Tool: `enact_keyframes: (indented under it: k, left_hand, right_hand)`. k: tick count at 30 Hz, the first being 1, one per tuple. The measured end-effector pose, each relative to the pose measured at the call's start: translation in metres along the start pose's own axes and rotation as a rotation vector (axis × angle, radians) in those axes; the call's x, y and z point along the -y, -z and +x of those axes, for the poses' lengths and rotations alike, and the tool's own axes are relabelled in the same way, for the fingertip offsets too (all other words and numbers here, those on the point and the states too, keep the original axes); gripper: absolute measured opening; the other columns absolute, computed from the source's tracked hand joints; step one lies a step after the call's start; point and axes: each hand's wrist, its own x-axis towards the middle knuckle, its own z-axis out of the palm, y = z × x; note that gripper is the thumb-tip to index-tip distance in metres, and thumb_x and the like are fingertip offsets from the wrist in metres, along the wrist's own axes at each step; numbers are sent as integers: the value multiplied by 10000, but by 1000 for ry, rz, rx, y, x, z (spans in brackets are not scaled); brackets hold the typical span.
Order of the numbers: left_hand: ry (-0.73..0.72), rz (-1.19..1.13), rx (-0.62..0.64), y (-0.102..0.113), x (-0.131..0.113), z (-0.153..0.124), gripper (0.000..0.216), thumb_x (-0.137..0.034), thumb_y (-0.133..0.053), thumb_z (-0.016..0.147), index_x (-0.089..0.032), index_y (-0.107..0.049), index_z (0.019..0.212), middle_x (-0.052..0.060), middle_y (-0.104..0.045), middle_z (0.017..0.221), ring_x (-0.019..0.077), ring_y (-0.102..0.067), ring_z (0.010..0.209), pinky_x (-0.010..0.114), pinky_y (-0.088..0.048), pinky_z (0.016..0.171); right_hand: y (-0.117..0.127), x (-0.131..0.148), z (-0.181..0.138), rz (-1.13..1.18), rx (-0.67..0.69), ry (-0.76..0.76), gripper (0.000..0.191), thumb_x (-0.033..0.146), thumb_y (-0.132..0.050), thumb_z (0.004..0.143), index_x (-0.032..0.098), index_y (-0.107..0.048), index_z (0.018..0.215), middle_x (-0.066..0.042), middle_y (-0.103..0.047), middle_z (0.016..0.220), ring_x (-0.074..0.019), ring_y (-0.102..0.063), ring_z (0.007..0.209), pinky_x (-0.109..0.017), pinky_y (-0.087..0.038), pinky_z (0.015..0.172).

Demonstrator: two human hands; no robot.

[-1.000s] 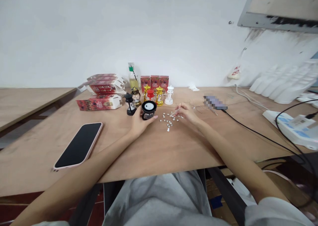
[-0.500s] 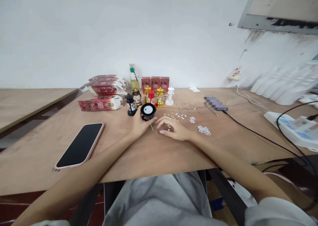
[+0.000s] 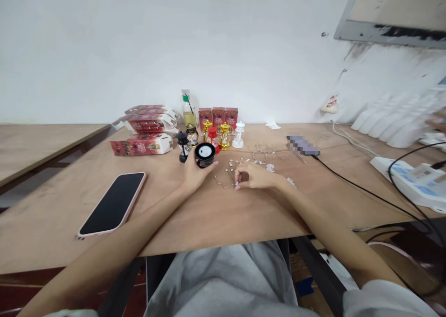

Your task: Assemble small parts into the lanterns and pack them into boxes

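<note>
My left hand (image 3: 193,172) is wrapped round a small black lantern (image 3: 205,154) tipped on its side, its round base with a white disc facing me. My right hand (image 3: 252,177) rests on the wooden table (image 3: 195,215) just right of it, fingers curled in a pinch over something small among several loose button cells (image 3: 236,162). A bent thin metal wire (image 3: 223,182) lies on the table right by those fingertips. What the pinch holds is too small to name.
Several tiny lanterns in black, gold, red and white (image 3: 238,134) stand behind, with red boxes (image 3: 142,145) and a small bottle (image 3: 187,111). More wire handles (image 3: 265,152) lie right. A phone (image 3: 113,203) lies left. Cables and a power strip (image 3: 411,180) occupy the right.
My right hand drew back from the far wire pile toward me, spread briefly, then curled into a pinch beside a wire. The black lantern in my left hand tilted slightly.
</note>
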Motion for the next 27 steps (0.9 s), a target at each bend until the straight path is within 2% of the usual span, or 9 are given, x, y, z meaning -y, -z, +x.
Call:
enact_keyframes:
  k: [7,16,21,27]
  left_hand:
    - [13,7,6,-1,0,-1,566,-355,-792,592,-163,-535,1058,92,-651,1070,266,-613,1030,431,-498,903]
    - [20,-1,14,-1,-1,-2,570,-363,-792,588,-157,-535,1054,99,-648,1064,268,-611,1019,424,-499,891]
    - [16,-2,15,-1,0,-2,570,-366,-790,590,-164,-535,1058,93,-646,1060,269,-607,1026,429,-495,898]
    - [-9,10,27,-2,0,-2,536,-384,-780,598,-169,-538,1025,80,-635,1028,254,-613,984,402,-510,850]
  right_hand:
    - [-1,-10,3,39,15,-88,240,354,-752,700,168,-639,800,-18,-626,761,-144,-565,715,-249,-402,651]
    - [-6,-21,5,110,-14,-96,179,314,-733,717,167,-650,779,-10,-628,707,-141,-561,688,-249,-397,646]
    - [-6,-21,6,157,-18,-112,215,343,-746,696,167,-638,758,-11,-627,714,-140,-557,686,-252,-406,642]
    - [-8,-18,4,233,-67,-53,244,380,-730,706,169,-609,729,-18,-626,760,-131,-561,698,-256,-426,642]
